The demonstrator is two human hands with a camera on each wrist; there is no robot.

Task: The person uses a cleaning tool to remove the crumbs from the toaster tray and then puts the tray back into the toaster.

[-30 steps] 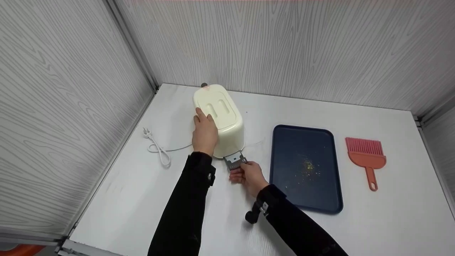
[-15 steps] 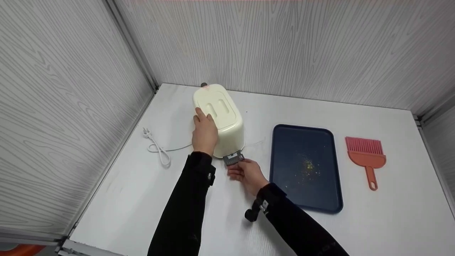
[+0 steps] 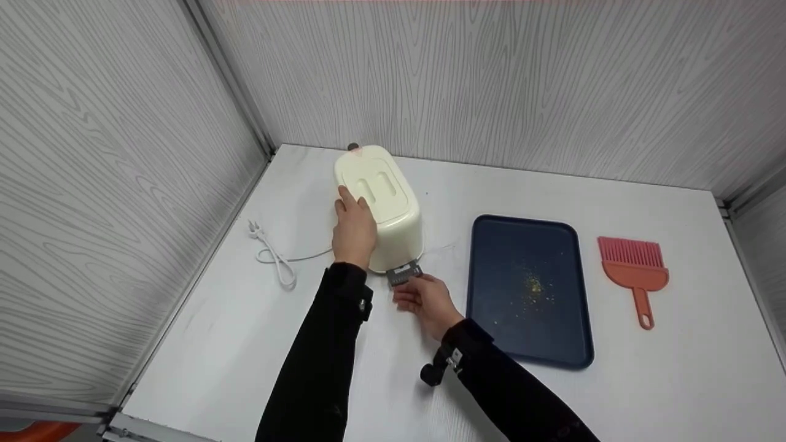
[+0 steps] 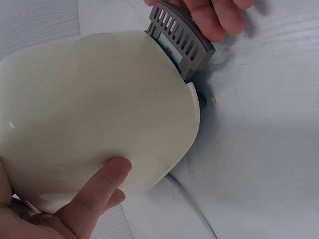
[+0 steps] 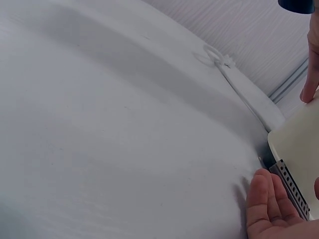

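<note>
A cream toaster [image 3: 393, 205] with two recessed ovals on its top stands at the left of the white table. A grey slotted crumb tray [image 3: 404, 273] sticks partly out of the base of its near end. My left hand [image 3: 355, 233] rests on the toaster's left side, fingers extended; in the left wrist view one finger [image 4: 102, 191] lies against the smooth wall. My right hand [image 3: 430, 301] pinches the crumb tray's outer edge, with fingers below it. The right wrist view shows those fingers [image 5: 269, 201] beside the slotted edge of the tray.
A dark blue tray [image 3: 497, 245] with yellowish crumbs lies right of my right hand. Farther right is an orange brush [image 3: 635, 279]. The toaster's white cord and plug [image 3: 276, 261] lie at left. Grey panels [image 3: 479, 80] wall the table's back and sides.
My right hand has moved slightly toward the toaster, sliding the crumb tray farther into its base. Less of the crumb tray shows now. The left hand and toaster have stayed put.
</note>
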